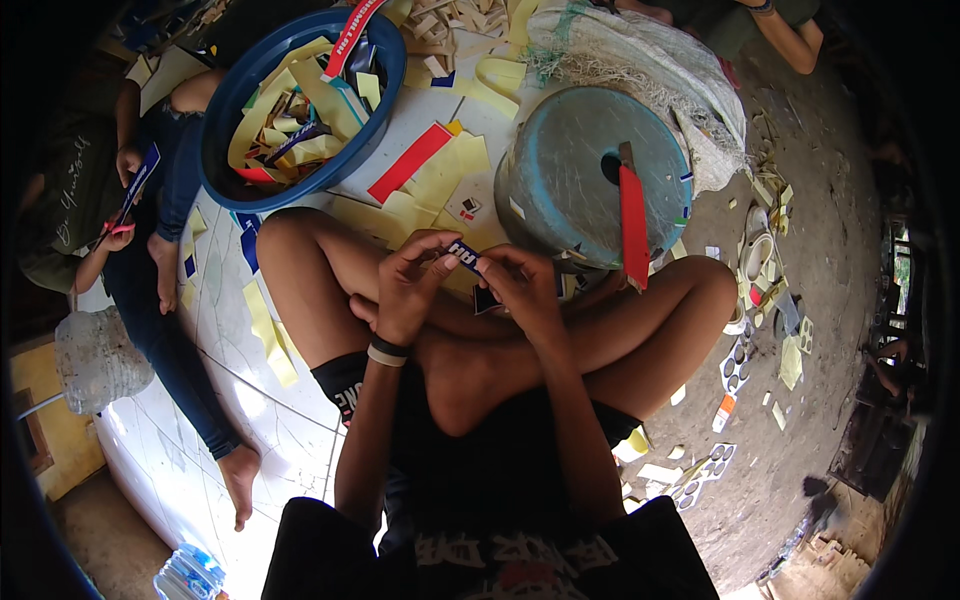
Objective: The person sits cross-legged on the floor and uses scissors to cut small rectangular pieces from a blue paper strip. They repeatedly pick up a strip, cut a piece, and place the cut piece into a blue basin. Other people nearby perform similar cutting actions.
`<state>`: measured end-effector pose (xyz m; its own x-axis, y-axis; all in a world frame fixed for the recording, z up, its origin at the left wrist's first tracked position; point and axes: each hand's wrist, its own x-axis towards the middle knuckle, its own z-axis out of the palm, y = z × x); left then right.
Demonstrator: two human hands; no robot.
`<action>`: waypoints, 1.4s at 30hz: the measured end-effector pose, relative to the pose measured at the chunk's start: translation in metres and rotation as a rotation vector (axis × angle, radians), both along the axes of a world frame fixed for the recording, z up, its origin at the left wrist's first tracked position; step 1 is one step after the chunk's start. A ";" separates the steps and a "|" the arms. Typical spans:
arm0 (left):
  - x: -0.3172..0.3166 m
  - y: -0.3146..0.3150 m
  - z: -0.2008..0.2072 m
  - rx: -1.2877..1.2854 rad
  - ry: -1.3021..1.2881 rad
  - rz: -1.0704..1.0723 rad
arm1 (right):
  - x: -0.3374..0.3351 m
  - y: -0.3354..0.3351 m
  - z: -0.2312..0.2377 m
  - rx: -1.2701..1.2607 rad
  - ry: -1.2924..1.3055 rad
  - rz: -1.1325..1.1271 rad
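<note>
A small dark blue strip with white lettering (465, 255) is stretched between my two hands above my crossed legs. My left hand (412, 285) pinches one end of it between thumb and fingers. At the other end, my right hand (522, 287) grips it with thumb and forefinger. Beneath my hands, partly hidden by them, lie dark pieces near my shins. Just beyond my knees, pale yellow sheets (455, 180) and a flat red strip (410, 163) are spread on the white tiles.
A blue tub (393, 95) full of cut scraps stands ahead left. Ahead right is a round grey-blue drum (570, 140) with a red-handled blade (633, 225) on top. A person (75, 190) at left holds pink scissors (118, 229) and a blue strip. Scraps litter the right-hand floor.
</note>
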<state>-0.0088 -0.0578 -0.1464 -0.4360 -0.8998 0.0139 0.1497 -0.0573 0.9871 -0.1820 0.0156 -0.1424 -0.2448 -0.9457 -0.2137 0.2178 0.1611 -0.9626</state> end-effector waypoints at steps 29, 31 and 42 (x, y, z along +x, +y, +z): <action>-0.005 0.001 0.001 -0.136 -0.056 0.044 | -0.005 0.000 0.002 0.119 -0.190 0.024; -0.007 0.002 0.002 -0.145 -0.099 0.041 | -0.006 0.000 0.000 0.119 -0.195 0.014; -0.012 0.001 0.004 -0.008 -0.139 0.015 | -0.001 -0.006 -0.002 0.069 -0.083 -0.142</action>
